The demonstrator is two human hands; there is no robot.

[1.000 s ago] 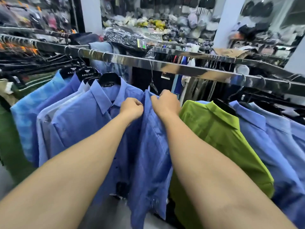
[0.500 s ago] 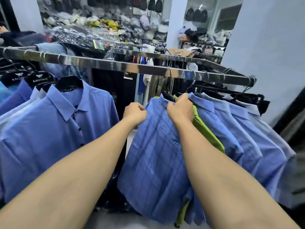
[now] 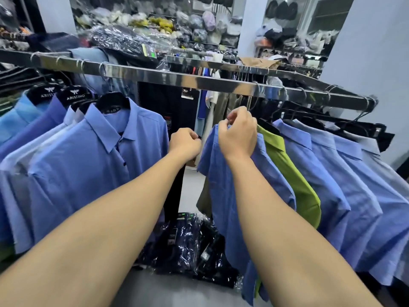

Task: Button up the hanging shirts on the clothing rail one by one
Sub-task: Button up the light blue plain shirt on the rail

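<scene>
While the rail [image 3: 199, 82] carries the shirts, both hands work at one collar.
Right hand [image 3: 238, 136] pinches the blue shirt [image 3: 223, 196]; left hand [image 3: 184, 144] is fisted, contents unclear.

Bright even light, soft blur, wide-angle distortion

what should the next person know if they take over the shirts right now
Right hand: fingers pinching the collar of the blue shirt beside the green shirt.
Left hand: closed in a fist just left of that shirt; cannot tell if it holds cloth.
Rail: a gap splits the shirts into two groups.
Done: the nearest shirt on the left looks buttoned.
Left: the shirt in hand, then likely the right group.
</scene>
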